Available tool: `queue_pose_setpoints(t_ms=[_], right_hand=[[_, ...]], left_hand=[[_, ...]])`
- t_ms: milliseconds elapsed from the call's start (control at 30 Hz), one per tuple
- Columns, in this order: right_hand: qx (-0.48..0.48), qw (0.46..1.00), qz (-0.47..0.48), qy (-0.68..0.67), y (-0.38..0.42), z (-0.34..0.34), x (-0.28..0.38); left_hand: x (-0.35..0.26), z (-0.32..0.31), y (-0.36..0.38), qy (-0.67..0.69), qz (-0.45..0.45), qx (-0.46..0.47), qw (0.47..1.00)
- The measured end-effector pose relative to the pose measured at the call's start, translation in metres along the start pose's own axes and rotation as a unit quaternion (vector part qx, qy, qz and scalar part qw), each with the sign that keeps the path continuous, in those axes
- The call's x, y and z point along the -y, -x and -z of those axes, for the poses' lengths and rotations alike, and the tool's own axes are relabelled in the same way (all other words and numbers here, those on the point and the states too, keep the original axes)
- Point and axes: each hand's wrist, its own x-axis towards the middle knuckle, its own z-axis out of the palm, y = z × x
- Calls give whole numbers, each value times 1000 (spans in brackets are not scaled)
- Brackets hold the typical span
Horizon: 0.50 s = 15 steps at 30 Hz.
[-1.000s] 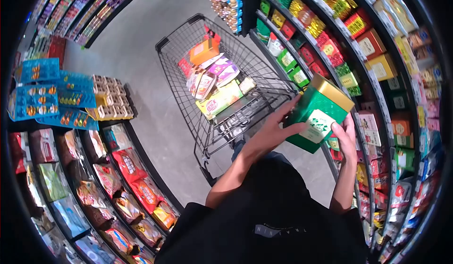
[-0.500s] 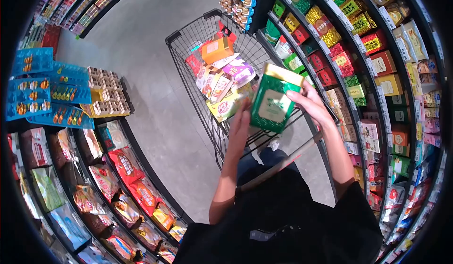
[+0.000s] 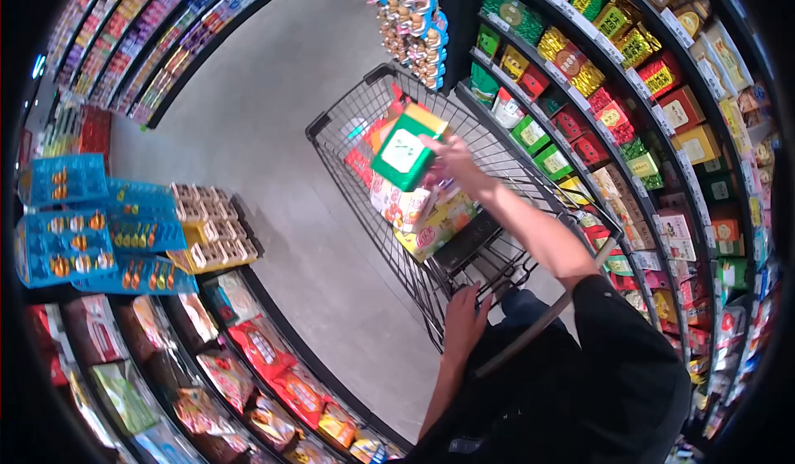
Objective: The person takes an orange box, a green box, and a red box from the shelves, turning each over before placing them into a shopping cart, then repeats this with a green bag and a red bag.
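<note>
My right hand (image 3: 457, 166) grips a green tea box (image 3: 396, 166) with a gold side and a white label. It holds the box by its right edge, over the inside of the wire shopping cart (image 3: 318, 126). Below and around the box lie an orange box, a yellow pack (image 3: 431, 236) and other colourful packs, partly covered by it. Near the back end of the cart, my left hand (image 3: 466, 319) has its fingers apart and holds nothing.
Shelves of tea boxes and tins (image 3: 571, 58) line the right side. Bagged snacks (image 3: 261, 352) fill the lower left shelf. Blue trays (image 3: 66, 244) and a stack of small cartons (image 3: 211, 215) stand at the left. A hanging toy display (image 3: 414, 25) is ahead.
The green tea box has moved from between both hands, up and left over the cart's contents, in my right hand. My left hand has let go and dropped lower.
</note>
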Motion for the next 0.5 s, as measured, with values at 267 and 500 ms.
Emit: queue_pose_setpoints(t_ms=[267,500], right_hand=[[-273,936,-110,195,-148,-82,-154],[-214,872,-203,391,-163,-70,-173]], left_hand=[[0,6,0,-33,35,57,997],[16,7,-7,-8,19,96,995]])
